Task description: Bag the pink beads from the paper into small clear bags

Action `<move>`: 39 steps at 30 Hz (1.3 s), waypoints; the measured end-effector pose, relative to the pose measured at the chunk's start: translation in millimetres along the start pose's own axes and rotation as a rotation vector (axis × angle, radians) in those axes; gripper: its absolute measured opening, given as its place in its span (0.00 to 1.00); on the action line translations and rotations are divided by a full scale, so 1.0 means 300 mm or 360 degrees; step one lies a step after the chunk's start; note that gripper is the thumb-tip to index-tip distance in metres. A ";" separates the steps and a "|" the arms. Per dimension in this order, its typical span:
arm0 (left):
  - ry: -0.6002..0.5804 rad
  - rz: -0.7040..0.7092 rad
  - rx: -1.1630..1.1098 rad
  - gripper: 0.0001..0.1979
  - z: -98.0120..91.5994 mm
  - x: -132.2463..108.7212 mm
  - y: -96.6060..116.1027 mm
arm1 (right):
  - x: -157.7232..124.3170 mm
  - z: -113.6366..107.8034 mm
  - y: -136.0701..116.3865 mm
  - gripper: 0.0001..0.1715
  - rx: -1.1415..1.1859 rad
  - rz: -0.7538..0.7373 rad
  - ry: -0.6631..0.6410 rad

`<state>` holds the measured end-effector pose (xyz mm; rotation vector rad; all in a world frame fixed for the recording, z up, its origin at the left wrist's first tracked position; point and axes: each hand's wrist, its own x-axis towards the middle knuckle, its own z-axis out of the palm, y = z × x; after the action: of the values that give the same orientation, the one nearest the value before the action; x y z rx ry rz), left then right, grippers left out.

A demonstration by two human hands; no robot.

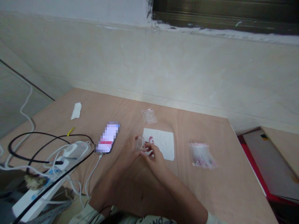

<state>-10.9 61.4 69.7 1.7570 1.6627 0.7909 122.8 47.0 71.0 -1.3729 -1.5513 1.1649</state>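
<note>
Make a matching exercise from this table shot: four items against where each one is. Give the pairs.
Items:
1. Small clear plastic piece
2. Black smartphone with a pixelated screen
3. Small clear plastic bag
4. Bundle of clear plastic bags with pink contents

Places:
A. Right of the white paper sheet
B. Just beyond the white paper sheet
C. Between the left hand and right hand
D. At the end of a white cable

Pairs: 1-C, 2-D, 3-B, 4-A
</note>
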 end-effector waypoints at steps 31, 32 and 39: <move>-0.0167 -0.0360 -0.0811 0.13 -0.078 0.002 0.014 | 0.125 -0.080 0.183 0.04 -0.0517 -0.0046 0.0319; -0.0190 -0.0387 -0.0826 0.13 -0.078 0.001 0.013 | 0.128 -0.076 0.194 0.04 -0.0568 -0.0079 0.0273; -0.0307 -0.0374 -0.0887 0.13 -0.076 -0.004 -0.001 | 0.124 -0.076 0.187 0.04 -0.0632 -0.0060 0.0232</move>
<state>-28.6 60.5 84.3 1.1878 1.3243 0.8434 156.0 87.8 23.4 -1.6340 -1.7543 0.7377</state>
